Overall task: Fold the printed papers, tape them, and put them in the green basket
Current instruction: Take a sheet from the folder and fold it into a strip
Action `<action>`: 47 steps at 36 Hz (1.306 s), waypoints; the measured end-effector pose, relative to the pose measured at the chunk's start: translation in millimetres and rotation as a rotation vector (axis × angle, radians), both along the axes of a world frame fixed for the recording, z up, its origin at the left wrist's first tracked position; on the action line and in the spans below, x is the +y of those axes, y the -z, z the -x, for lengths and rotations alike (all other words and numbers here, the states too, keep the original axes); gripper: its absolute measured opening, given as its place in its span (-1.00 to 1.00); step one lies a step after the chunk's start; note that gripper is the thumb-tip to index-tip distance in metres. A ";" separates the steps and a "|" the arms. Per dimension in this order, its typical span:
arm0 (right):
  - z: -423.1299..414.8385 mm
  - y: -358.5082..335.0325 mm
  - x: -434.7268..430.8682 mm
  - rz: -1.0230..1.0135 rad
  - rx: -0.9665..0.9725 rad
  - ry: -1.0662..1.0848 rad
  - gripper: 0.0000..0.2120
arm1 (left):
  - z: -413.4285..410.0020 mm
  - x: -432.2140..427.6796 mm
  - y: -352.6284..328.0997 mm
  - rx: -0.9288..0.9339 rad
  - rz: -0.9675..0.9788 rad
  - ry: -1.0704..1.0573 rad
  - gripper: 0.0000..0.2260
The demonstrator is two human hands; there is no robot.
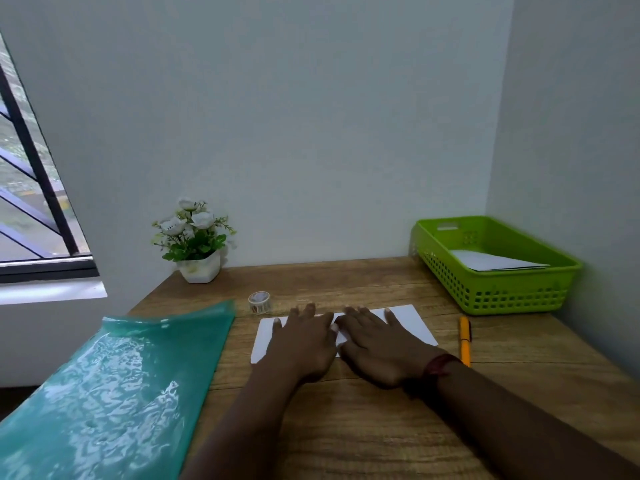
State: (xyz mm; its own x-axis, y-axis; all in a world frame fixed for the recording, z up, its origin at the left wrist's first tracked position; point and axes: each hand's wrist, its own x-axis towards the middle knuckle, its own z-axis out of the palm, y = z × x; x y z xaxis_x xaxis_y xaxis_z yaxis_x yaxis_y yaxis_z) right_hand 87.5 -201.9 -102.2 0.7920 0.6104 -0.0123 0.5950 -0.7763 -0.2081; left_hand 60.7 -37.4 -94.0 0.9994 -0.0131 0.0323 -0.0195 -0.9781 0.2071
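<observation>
A folded white paper (415,323) lies flat on the wooden table (363,427), in the middle. My left hand (304,341) presses on its left half with straight fingers. My right hand (377,344) lies flat on the right half, fingers spread; both hands meet at the paper's centre. A small roll of patterned tape (259,302) stands just beyond the paper's far left corner. The green basket (491,296) sits at the back right against the wall, with folded white paper (491,261) inside it.
A teal plastic folder (114,393) covers the table's left side and hangs over its edge. A yellow pen (464,341) lies right of the paper. A white pot of flowers (195,244) stands at the back left. Walls close the back and right.
</observation>
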 end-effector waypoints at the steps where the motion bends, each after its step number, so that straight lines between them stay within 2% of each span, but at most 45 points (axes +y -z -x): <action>1: 0.5 1.0 1.1 0.005 -0.009 0.004 -0.43 | -0.8 0.2 2.2 0.034 -0.017 0.014 -0.55; 6: 0.3 4.5 1.6 0.055 -0.035 0.022 -0.41 | -2.2 4.9 7.3 0.099 -0.054 0.005 -0.51; 17: -4.2 4.2 -5.2 0.067 0.037 0.151 -0.36 | 0.8 14.2 4.2 0.180 -0.061 -0.050 -0.51; 27: -8.3 3.6 -16.7 0.111 0.060 0.253 -0.05 | -0.2 22.3 3.2 0.213 -0.043 -0.085 -0.46; 32: -8.0 1.9 -16.7 0.110 0.060 0.267 -0.03 | 0.2 24.6 3.5 0.211 -0.029 -0.066 -0.45; 39: -6.6 1.7 -15.2 0.090 0.019 0.273 -0.02 | -2.9 30.7 -1.6 0.100 0.091 0.007 -0.45; 43: -4.7 -2.2 -14.7 0.029 -0.056 0.261 -0.02 | -0.8 30.4 -10.4 -0.174 0.255 0.057 -0.51; 47: -1.3 -7.1 -10.3 -0.126 -0.185 0.255 -0.21 | 1.0 41.3 -19.5 -0.411 0.245 -0.001 -0.62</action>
State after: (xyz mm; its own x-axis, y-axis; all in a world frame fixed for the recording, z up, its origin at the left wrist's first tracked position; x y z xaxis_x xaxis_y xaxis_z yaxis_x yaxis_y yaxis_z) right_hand 88.8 -212.2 -95.2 0.9011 0.3800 0.2088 0.4217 -0.8800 -0.2185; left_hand 59.8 3.9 -74.5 0.9033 0.0453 0.4267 -0.1470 -0.9016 0.4068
